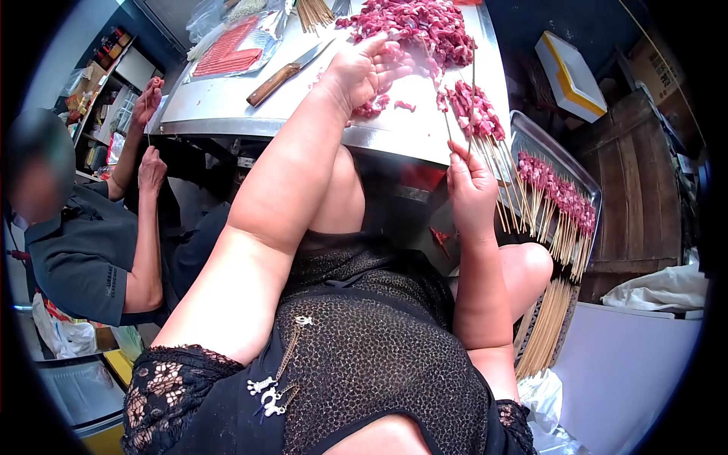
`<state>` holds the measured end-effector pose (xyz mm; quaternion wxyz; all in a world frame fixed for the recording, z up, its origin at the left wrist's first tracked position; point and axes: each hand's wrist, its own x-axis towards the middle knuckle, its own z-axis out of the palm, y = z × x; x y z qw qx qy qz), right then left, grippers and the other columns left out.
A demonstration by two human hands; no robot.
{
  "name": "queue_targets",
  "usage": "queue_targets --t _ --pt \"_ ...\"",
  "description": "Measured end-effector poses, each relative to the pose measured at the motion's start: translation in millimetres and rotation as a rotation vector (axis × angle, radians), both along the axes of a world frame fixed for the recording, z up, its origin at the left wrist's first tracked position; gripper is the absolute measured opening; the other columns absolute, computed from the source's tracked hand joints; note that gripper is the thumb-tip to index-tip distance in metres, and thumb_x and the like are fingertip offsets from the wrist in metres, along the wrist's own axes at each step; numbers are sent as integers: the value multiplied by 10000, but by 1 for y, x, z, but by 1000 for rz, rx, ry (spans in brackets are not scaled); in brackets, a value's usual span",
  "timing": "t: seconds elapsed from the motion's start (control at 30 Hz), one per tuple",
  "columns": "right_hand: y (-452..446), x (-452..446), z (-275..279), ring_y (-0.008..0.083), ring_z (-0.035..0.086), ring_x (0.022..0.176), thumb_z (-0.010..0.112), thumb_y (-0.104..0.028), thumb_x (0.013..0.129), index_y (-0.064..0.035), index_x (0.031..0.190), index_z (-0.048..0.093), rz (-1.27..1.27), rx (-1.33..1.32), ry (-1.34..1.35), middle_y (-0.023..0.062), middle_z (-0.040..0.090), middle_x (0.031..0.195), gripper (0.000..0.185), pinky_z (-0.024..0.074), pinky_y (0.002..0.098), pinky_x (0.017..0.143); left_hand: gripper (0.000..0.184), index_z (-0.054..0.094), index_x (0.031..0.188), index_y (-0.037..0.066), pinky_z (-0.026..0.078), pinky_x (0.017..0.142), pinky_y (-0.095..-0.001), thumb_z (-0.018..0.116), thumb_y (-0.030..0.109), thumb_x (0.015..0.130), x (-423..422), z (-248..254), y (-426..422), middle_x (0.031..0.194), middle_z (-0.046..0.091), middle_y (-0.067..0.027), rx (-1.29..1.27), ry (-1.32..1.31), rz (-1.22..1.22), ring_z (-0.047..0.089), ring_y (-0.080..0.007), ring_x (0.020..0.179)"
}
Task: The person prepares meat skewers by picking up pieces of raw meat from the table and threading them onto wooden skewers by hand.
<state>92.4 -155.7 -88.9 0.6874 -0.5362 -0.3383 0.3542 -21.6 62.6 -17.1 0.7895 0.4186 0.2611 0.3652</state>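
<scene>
My left hand (364, 72) is over the white table, palm partly turned up and fingers apart, beside a large pile of raw meat pieces (417, 26). Small pieces lie around and under it; whether any rests in the fingers is hard to tell. My right hand (472, 189) is closed on thin wooden skewers (448, 125) at the table's front edge. They point up toward the pile, with meat pieces near the upper part of one. Loaded meat skewers (476, 110) lie just beyond that hand, their bare ends over the edge.
A knife (284, 83) and a packet of reddish sticks (231, 49) lie on the table (189, 110). At right, a metal tray (595, 189) holds loaded skewers above bare sticks (546, 326). A co-worker (91, 243) sits at left, hands raised. A yellow-white box (570, 76) stands back right.
</scene>
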Motion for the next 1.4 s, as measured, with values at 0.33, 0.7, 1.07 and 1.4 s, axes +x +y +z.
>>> queue_targets --t 0.33,0.7,1.07,1.4 --pt "-2 -3 4 -14 356 539 509 -60 923 14 1145 581 1 -18 30 -93 435 655 245 265 132 483 188 585 1051 -10 566 759 -281 573 2 864 2 -9 1 947 644 -135 353 107 49 646 -187 870" --pt "-2 0 2 -18 352 541 501 -61 930 23 1149 571 8 5 49 -93 439 666 245 259 130 477 321 674 845 33 390 474 -207 658 353 835 0 -9 0 666 594 -10 498 420 104 516 -74 559" --pt "-4 0 3 -17 364 553 505 -61 928 16 1147 577 -11 -2 21 -82 480 705 243 274 125 482 532 638 726 58 473 567 -280 592 582 802 -2 -3 0 661 626 -44 867 868 132 594 -123 588" --pt "-6 1 6 -14 357 547 504 -57 927 16 1146 580 -6 -17 24 -90 445 671 243 264 131 477 192 658 806 52 378 489 -197 743 221 773 0 -9 -13 644 581 24 862 743 -10 470 -28 549"
